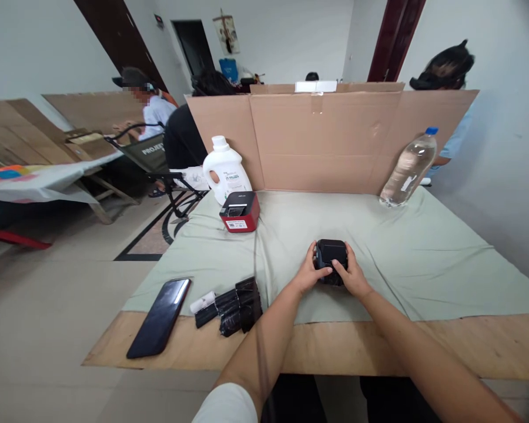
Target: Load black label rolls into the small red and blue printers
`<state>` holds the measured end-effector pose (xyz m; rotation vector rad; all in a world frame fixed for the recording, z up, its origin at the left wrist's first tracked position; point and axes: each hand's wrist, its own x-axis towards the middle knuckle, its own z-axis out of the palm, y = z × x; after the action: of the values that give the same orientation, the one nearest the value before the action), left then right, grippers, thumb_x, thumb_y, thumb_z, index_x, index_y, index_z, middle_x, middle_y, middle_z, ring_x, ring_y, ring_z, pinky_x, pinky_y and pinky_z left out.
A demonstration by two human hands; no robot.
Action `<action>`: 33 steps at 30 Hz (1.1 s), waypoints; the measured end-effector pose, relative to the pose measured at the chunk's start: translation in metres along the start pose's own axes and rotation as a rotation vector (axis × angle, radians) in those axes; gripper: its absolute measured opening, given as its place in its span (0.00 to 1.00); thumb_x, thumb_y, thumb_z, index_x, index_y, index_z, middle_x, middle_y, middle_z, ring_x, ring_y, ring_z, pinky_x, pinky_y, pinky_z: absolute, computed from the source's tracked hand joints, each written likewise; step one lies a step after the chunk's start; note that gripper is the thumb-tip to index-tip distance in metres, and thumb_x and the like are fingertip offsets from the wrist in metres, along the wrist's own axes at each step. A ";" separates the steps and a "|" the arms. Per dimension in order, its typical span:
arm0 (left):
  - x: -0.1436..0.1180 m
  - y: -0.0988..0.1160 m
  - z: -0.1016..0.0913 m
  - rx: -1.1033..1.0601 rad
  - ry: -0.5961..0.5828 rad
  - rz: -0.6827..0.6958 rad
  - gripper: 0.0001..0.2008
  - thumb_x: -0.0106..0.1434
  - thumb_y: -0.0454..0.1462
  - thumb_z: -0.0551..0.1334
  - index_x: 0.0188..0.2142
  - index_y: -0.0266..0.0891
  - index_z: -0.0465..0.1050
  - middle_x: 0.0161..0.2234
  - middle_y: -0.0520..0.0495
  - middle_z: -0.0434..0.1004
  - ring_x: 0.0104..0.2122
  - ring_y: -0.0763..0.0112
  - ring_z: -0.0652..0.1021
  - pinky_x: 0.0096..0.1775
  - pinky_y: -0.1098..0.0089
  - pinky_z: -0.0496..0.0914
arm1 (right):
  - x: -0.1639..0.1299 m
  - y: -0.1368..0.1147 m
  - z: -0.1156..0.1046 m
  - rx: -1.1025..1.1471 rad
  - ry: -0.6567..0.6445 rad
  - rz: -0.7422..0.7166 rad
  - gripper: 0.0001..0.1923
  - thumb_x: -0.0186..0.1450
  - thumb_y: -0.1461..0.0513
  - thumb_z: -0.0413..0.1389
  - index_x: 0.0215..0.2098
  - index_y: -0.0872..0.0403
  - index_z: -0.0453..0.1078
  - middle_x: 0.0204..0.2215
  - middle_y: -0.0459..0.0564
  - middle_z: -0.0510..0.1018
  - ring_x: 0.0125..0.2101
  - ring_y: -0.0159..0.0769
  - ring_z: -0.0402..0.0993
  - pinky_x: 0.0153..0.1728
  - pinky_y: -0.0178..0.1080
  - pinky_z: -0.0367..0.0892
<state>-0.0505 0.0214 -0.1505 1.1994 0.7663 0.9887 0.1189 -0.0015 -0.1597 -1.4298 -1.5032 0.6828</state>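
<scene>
1. The left hand [307,271] and the right hand [351,275] are clamping a small black box-shaped device [330,259] from both sides, fingers curling over its edges, thumbs lying on its near face. The device is sitting on the cloth near the middle of the bench, towards the near edge.
2. The bench [379,346] is showing bare wood along its near edge, and a pale green cloth [423,247] is covering the rest.
3. A cardboard screen [326,141] is standing upright along the far side of the bench.
4. A clear water bottle [408,169] is leaning against the screen at the far right.
5. A white jug [226,167] is standing at the far left, with a red and black printer [240,211] sitting just in front of it.
6. A black phone [159,317] is lying at the near left corner, partly on the wood.
7. Black rolls [235,305] and a small white roll [201,301] are lying beside the phone, well apart from the hands.
</scene>
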 end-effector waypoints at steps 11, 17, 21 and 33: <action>0.002 0.006 -0.009 -0.080 0.029 -0.097 0.32 0.57 0.45 0.63 0.59 0.47 0.55 0.38 0.52 0.68 0.26 0.77 0.73 0.28 0.74 0.69 | -0.004 0.013 0.003 0.116 0.008 -0.062 0.41 0.65 0.44 0.49 0.68 0.56 0.46 0.65 0.62 0.57 0.65 0.47 0.53 0.64 0.55 0.50; 0.003 0.012 -0.017 -0.121 -0.055 -0.210 0.33 0.51 0.41 0.67 0.56 0.45 0.61 0.39 0.51 0.68 0.26 0.77 0.76 0.28 0.74 0.72 | -0.009 0.012 0.002 0.229 -0.029 -0.032 0.40 0.65 0.47 0.52 0.68 0.55 0.45 0.65 0.61 0.56 0.64 0.47 0.53 0.63 0.54 0.50; 0.002 0.014 -0.017 -0.097 -0.039 -0.210 0.33 0.51 0.39 0.67 0.56 0.43 0.63 0.41 0.48 0.70 0.24 0.79 0.75 0.25 0.75 0.70 | -0.012 0.004 -0.001 0.275 -0.077 -0.028 0.41 0.64 0.50 0.54 0.69 0.52 0.41 0.66 0.60 0.54 0.64 0.45 0.53 0.64 0.54 0.49; 0.002 0.017 -0.014 -0.114 -0.043 -0.274 0.31 0.47 0.35 0.64 0.53 0.44 0.65 0.36 0.53 0.70 0.22 0.81 0.73 0.24 0.78 0.69 | 0.001 -0.009 -0.029 0.475 -0.199 0.057 0.33 0.60 0.52 0.55 0.62 0.51 0.57 0.56 0.54 0.70 0.53 0.44 0.69 0.53 0.47 0.65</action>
<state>-0.0656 0.0298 -0.1366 0.9843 0.8058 0.7672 0.1408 -0.0078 -0.1392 -1.0657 -1.3322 1.1588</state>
